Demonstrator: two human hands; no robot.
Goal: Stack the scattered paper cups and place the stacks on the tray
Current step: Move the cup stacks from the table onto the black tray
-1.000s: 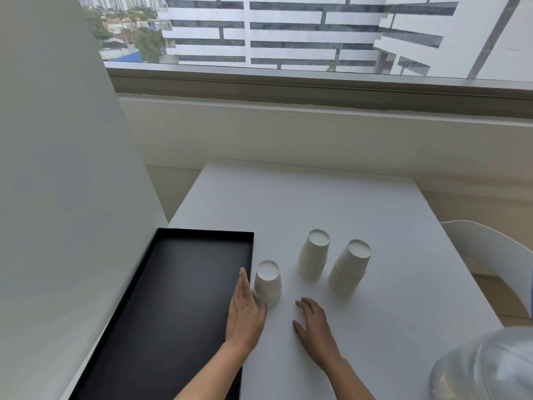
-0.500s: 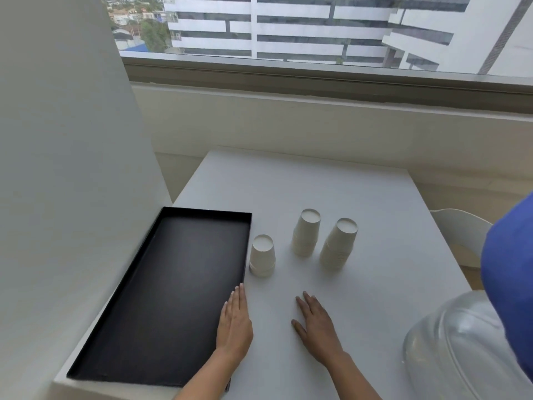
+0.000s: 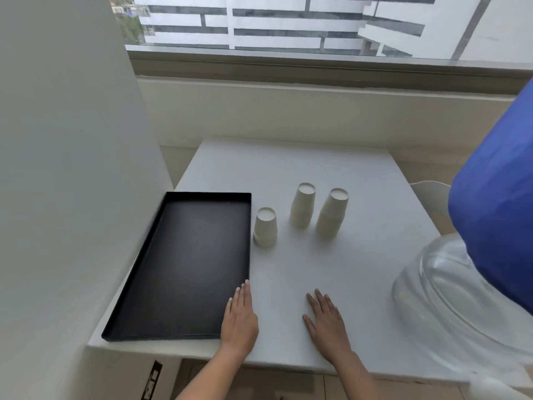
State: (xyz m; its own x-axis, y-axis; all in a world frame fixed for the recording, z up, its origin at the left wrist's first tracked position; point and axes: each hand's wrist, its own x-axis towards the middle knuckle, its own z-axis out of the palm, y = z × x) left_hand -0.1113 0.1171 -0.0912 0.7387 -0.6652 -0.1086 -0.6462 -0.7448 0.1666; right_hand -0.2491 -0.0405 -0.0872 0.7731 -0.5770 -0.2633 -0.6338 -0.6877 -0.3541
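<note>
We find the nearest cup stack upright, straight ahead of our left hand (it and our right hand lie flat, empty).

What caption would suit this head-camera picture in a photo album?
Left hand and right hand lie flat; three upturned cup stacks stand on the white table beside the black tray.
</note>
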